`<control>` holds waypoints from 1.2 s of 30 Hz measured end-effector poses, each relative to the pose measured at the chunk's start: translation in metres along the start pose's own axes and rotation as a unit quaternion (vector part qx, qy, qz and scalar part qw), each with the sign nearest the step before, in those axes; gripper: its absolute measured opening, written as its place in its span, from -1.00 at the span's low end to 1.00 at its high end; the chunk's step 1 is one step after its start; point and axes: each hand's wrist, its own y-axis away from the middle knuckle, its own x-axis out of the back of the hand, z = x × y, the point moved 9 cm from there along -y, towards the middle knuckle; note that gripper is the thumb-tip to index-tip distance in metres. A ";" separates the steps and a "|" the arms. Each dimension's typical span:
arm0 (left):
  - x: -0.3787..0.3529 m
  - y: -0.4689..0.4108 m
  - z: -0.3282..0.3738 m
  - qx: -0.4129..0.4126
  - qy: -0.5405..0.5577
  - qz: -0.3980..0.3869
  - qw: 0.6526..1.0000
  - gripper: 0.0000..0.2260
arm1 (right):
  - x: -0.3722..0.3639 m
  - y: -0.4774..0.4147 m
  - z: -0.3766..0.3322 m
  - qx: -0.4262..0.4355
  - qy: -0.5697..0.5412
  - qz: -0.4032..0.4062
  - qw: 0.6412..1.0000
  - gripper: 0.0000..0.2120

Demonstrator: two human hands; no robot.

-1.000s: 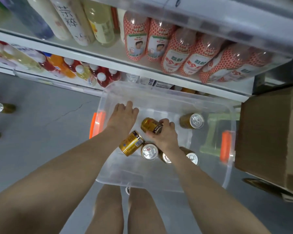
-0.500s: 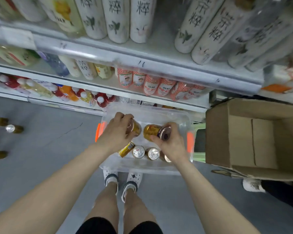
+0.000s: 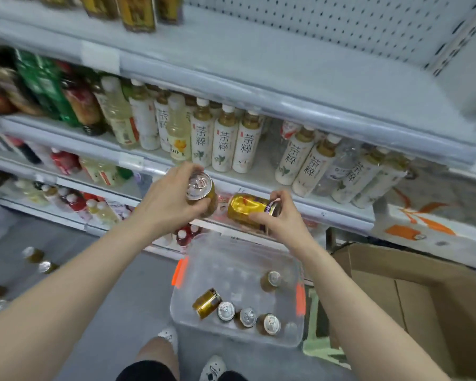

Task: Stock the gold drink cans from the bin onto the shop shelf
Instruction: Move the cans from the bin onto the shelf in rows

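Observation:
My left hand (image 3: 167,199) grips a gold can (image 3: 201,192) with its silver top facing me. My right hand (image 3: 279,215) holds a second gold can (image 3: 248,207) on its side. Both cans hang in the air in front of the shelf edges, well above the clear plastic bin (image 3: 242,251) on the floor. Several gold cans (image 3: 207,302) remain inside the bin, most along its near wall, one (image 3: 270,280) apart at the right. The top shelf (image 3: 272,67) has a bare white surface with a pegboard back; a few dark bottles stand at its left end.
Rows of tea bottles (image 3: 223,144) fill the shelf below the bare one, with more drinks on lower shelves. An open cardboard box (image 3: 423,292) stands right of the bin. Several bottles (image 3: 39,261) lie on the grey floor at left. My feet (image 3: 212,367) are near the bin.
Both hands have lifted their cans out of the bin and up to shelf height. The view has tilted upward, revealing the bare top shelf.

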 end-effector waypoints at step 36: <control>0.236 -0.232 0.004 -0.141 -0.073 0.092 0.983 -0.44 | -0.005 -0.241 -0.357 0.164 0.260 0.172 0.936 -0.47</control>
